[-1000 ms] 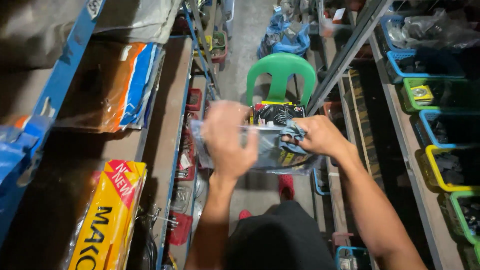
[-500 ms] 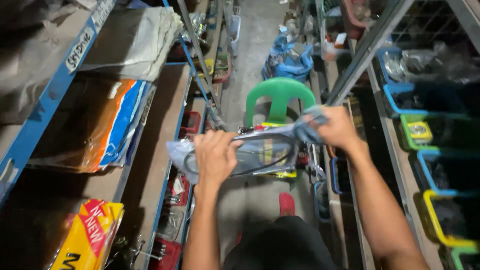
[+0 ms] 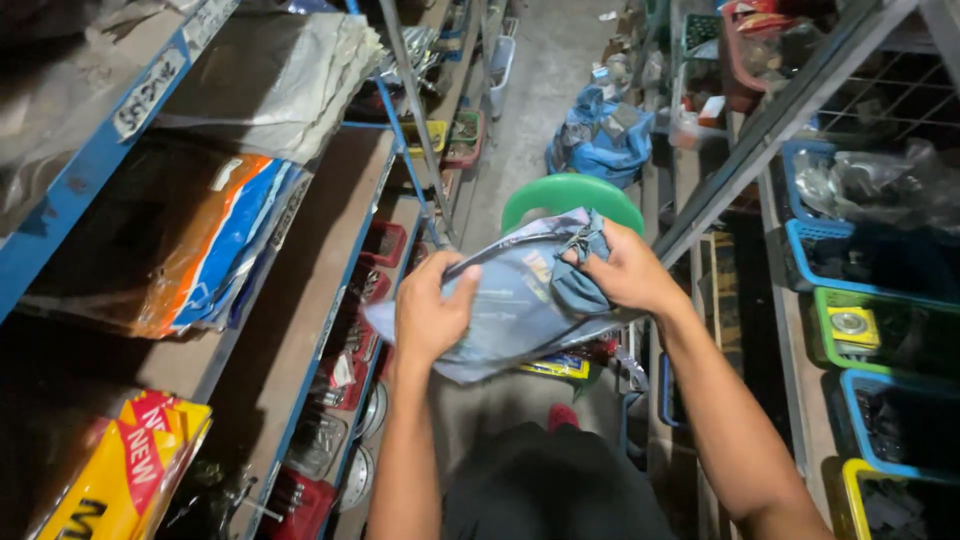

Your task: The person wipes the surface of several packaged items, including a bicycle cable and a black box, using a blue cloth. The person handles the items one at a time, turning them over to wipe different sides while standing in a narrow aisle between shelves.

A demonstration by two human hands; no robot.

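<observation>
Both hands are closed on a clear plastic bag (image 3: 520, 305) held up at chest height in the aisle, above a green plastic chair (image 3: 572, 196). The left hand (image 3: 432, 312) pinches the bag's near left side, thumb on top and fingers curled beneath; the right hand (image 3: 625, 268) grips the gathered, knotted top corner, where the film bunches into a twist. Something dark and looped shows through the plastic (its kind cannot be told through the glare).

Judging from how things lie, the bag is already off any shelf and fully in hand, but its neck looks still gathered, so whatever is inside has not come out.

Room to move is narrow. A blue-edged metal shelf (image 3: 330, 300) runs close along the left, its board lip near the left forearm, with folded sacks (image 3: 200, 240) lying on it and small red trays (image 3: 385, 245) further down. On the right a slanted grey rack post (image 3: 760, 130) passes just beside the right hand, and stacked blue, green and yellow bins (image 3: 880, 300) line that side near the right elbow. The open space is straight ahead and down: the bare concrete floor (image 3: 540, 90) beyond the chair, where a blue bag (image 3: 600, 145) sits well apart.
</observation>
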